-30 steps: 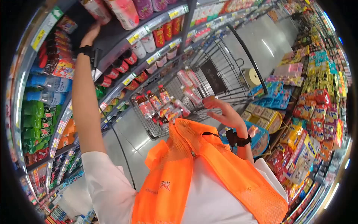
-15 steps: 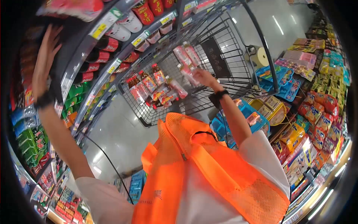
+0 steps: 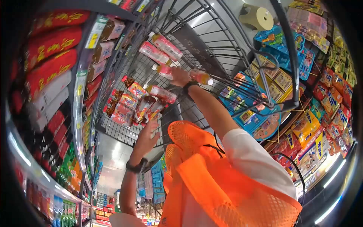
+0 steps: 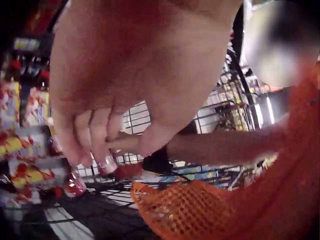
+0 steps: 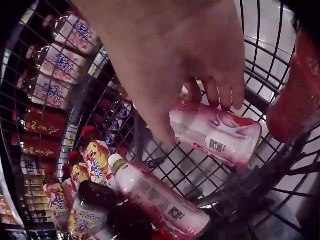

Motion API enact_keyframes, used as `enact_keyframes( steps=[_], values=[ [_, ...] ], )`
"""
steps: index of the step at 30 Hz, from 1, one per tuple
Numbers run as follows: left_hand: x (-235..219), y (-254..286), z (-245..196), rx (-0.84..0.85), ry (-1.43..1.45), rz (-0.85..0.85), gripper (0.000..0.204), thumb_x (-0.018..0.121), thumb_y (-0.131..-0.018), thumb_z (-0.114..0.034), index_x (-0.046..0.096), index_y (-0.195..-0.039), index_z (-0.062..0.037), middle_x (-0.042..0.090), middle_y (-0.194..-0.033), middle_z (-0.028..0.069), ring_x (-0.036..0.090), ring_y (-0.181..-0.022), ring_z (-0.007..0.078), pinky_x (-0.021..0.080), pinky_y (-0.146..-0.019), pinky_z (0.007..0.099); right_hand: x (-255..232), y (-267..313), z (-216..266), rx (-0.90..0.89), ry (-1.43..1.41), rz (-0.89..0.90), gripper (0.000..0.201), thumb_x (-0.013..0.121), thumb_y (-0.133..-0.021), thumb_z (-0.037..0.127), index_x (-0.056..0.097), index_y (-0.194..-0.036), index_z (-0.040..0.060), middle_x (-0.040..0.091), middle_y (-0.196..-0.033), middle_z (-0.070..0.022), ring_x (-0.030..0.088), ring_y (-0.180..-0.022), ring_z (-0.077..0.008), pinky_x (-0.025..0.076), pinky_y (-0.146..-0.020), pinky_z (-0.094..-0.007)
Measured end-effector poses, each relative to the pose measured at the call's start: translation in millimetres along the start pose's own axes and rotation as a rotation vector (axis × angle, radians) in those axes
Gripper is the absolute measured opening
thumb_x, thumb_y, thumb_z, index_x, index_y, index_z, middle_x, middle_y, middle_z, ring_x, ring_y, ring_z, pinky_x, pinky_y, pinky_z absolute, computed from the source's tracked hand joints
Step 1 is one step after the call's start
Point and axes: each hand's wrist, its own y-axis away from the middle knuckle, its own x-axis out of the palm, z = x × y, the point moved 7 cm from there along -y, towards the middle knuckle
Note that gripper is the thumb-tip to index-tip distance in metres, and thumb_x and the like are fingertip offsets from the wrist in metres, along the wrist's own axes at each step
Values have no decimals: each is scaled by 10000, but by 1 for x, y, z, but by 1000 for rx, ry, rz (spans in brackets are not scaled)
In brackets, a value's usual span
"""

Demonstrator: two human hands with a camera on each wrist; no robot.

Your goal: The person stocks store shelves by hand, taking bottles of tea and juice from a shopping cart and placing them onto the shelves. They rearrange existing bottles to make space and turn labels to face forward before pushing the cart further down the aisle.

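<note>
My right hand reaches into a wire shopping cart and grips a pink-labelled drink bottle, its fingers curled over the label and its cap end hidden beneath the hand. Just right of that hand, in the head view, lies another pink bottle with a pale cap. Two more pink bottles lie side by side farther in. My left hand hovers with relaxed fingers at the near side of several red-capped bottles. A pink bottle lies across the end of that group.
The cart's dark panel and wire sides surround the bottles. A shelf with red cans and a price rail runs along the left. On the right hang bagged snacks and blue packs. A yellow roll stands beyond the cart.
My left hand has come down from the shelf to the cart. My right hand has reached from the cart's side onto a pink bottle. The view has turned and moved closer to the cart.
</note>
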Motion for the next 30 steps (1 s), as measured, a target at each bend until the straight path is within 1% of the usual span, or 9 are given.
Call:
enact_keyframes(
  steps=[3,7,10,13,16,20,24,27,30],
  values=[
    [34,-101,80,-11,262,-76,567,713,-888,-80,440,-1374,23,629,-1289,208,636,-1159,282,526,-934,377,9,-8,-9,-5,-48,13,635,833,-686,331,607,-1183,9,603,-1194,-222,632,-1096,-411,550,-890,-495],
    [24,-203,129,-220,596,-216,354,740,-867,-96,612,-1192,-34,689,-1032,72,701,-871,182,556,-668,299,26,-29,-20,-1,-72,56,616,849,-656,315,639,-1142,0,582,-1176,-250,627,-1073,-440,550,-884,-497],
    [6,-234,154,-320,137,-313,376,810,-813,-235,659,-1087,-27,705,-904,47,687,-718,171,528,-587,292,36,-36,-31,-18,-133,45,591,848,-634,302,665,-1114,12,568,-1175,-269,626,-1058,-446,547,-882,-505],
    [17,-259,210,-587,176,-347,550,878,-702,-364,700,-1000,63,618,-1206,275,622,-1033,345,491,-925,449,27,-35,-29,0,-113,74,582,846,-616,289,677,-1110,31,566,-1156,-271,611,-1086,-448,539,-895,-510],
    [26,-261,211,-681,-11,-357,787,891,-667,-420,594,-1199,79,437,-1336,315,426,-1264,425,393,-1054,480,61,-46,-34,-112,-9,36,596,882,-610,297,691,-1125,63,608,-1158,-213,613,-1116,-404,568,-876,-497],
    [22,-243,152,-565,-322,-561,897,907,-629,-430,504,-1240,89,415,-1285,320,452,-1236,444,400,-1068,486,30,-28,-30,-116,50,-55,501,865,-618,284,727,-1051,73,691,-1045,-181,677,-1017,-376,589,-828,-473],
    [15,-238,175,-582,-25,-875,811,944,-571,-382,579,-1143,63,600,-1055,238,621,-988,377,506,-925,448,-14,1,-24,-20,82,169,272,772,-603,219,751,-821,58,736,-871,-184,727,-879,-365,583,-762,-465],
    [15,-253,212,-477,56,-778,635,918,-583,-409,671,-986,14,693,-948,180,677,-831,321,532,-754,463,-36,18,-28,-30,-109,105,415,780,-561,277,728,-880,16,714,-858,-222,700,-851,-410,550,-742,-493],
    [1,-229,185,-220,274,-735,404,870,-631,-393,705,-762,-48,705,-711,97,669,-638,272,528,-636,466,-39,29,-34,-32,-198,130,409,765,-544,319,684,-773,-11,694,-774,-215,681,-754,-422,515,-677,-494]
  ],
)
